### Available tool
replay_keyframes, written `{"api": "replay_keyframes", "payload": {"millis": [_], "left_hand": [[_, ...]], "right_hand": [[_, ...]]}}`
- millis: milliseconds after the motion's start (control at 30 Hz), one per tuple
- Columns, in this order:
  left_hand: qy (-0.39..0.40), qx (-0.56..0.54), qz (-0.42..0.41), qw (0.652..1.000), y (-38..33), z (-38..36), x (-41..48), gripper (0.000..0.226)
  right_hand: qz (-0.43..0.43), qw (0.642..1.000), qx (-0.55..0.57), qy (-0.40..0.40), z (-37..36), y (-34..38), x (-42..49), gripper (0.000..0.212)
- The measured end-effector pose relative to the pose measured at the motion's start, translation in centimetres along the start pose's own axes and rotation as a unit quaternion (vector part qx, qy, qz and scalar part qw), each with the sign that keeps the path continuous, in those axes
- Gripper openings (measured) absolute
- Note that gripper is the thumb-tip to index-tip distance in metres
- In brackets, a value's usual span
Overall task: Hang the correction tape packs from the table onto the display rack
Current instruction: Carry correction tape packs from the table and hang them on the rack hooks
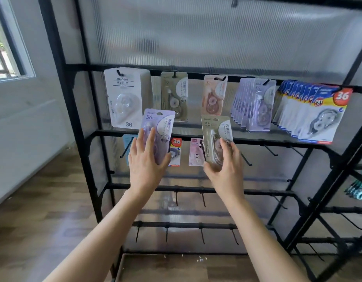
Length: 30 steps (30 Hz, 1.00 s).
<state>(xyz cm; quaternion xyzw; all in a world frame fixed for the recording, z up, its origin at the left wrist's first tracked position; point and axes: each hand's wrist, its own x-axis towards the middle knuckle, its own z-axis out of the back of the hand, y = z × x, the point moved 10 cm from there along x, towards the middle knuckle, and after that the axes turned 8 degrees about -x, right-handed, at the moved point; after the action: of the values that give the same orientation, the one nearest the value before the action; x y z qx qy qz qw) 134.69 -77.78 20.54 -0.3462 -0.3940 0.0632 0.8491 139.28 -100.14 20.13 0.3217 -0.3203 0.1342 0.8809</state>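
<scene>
My left hand [145,159] holds a lilac correction tape pack [160,125] upright in front of the black display rack [80,139]. My right hand [224,169] grips an olive-beige pack [215,127] by its lower end, just right of centre. On the rack's upper bar hang a white pack [125,98], an olive pack [174,94], a peach pack [214,94], a row of lilac packs [255,104] and a row of blue-and-white packs [310,112]. The bar below carries a blue-and-white pack [176,151] and a pink pack [196,153], partly hidden by my hands.
Bare black hooks [270,150] stick out from the middle bar on the right and from the lower bars [201,235]. A second rack [354,192] with teal items stands at the right edge. A wood floor [44,210] and a window [7,47] lie to the left.
</scene>
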Motion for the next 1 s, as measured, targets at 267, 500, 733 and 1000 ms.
{"api": "replay_keyframes", "payload": {"millis": [267,500,733,1000], "left_hand": [[-0.029,0.002,-0.001,1.0,0.3,0.1,-0.6,0.076],[-0.082,0.024,-0.001,0.996,1.6,4.3,0.0,0.076],[-0.102,0.044,-0.002,0.994,2.4,6.2,0.9,0.076],[-0.101,0.046,-0.012,0.994,2.6,5.6,1.7,0.076]], "right_hand": [[0.03,1.0,-0.003,0.006,-0.5,0.3,1.7,0.07],[0.087,0.996,0.005,0.016,-2.4,5.6,5.6,0.071],[0.115,0.993,-0.021,0.018,-4.5,9.1,10.1,0.069],[0.129,0.989,-0.066,0.033,-7.1,9.8,12.6,0.071]]}}
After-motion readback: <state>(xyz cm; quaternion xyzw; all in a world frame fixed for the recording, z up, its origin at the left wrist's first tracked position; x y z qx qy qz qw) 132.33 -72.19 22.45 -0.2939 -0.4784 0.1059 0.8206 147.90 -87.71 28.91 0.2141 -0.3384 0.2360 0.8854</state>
